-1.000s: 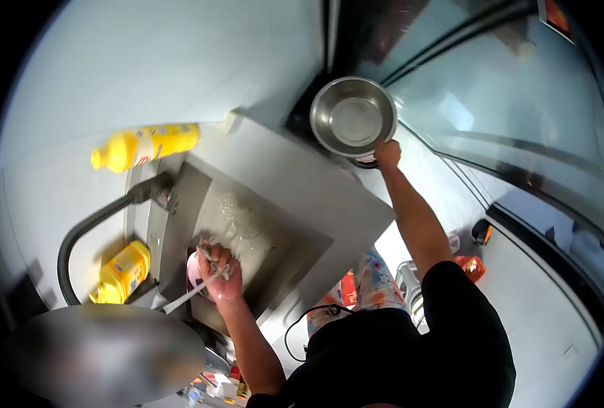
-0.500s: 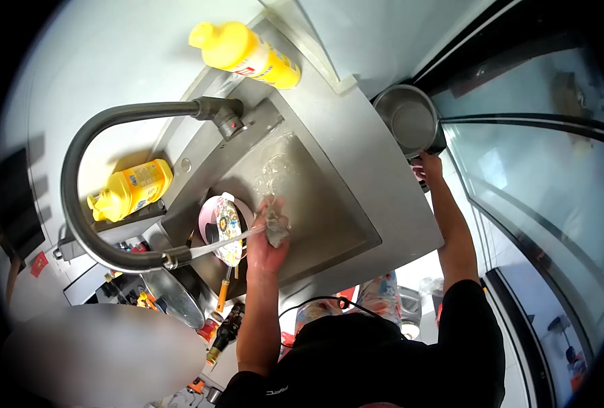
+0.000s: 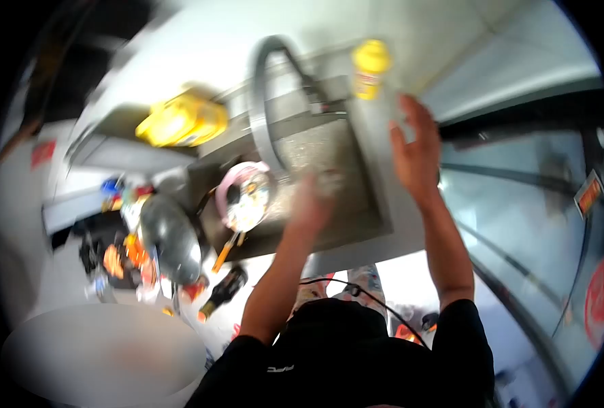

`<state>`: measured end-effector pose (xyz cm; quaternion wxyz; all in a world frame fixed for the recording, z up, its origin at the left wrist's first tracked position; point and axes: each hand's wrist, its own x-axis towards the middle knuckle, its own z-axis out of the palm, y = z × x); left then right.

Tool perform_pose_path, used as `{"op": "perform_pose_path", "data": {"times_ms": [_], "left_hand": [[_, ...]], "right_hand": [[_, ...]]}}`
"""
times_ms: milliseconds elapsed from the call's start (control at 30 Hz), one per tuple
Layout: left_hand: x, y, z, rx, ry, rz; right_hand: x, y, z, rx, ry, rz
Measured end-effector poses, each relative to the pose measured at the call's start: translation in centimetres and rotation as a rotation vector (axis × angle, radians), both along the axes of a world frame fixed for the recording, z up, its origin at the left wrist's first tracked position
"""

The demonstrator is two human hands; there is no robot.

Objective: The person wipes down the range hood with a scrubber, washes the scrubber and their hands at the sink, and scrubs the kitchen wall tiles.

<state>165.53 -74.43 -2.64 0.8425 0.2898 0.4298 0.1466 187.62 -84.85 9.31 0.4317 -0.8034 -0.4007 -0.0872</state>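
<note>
Showing blurred over the sink (image 3: 358,221), the left hand (image 3: 312,204) could not be read for grip; at its one o'clock a pale bundle (image 3: 330,180) was glimpsed, likely soft, slippery, best squeezed mid-body. At the sink's two o'clock, the right hand (image 3: 417,149) was spread, seemingly empty!

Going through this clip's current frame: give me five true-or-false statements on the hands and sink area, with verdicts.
1. The right hand has its thumb apart from its fingers. True.
2. The pink bowl is in the sink. True.
3. The left hand is gripping the pink bowl. False: it is blurred, to the right of the bowl, against the sink basin.
4. Just one yellow bottle is in view. False: one yellow bottle shows right of the faucet, another left of it.
5. An orange handle sticks out past the bowl. True.
</note>
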Motion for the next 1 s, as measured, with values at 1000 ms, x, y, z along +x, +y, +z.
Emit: {"op": "perform_pose_path", "data": {"times_ms": [1000], "left_hand": [[-6.3, 12.6, 14.8, 1.495, 0.552, -0.203]], "right_hand": [[-21.2, 14.2, -13.0, 0.737, 2.141, 0.016]]}}
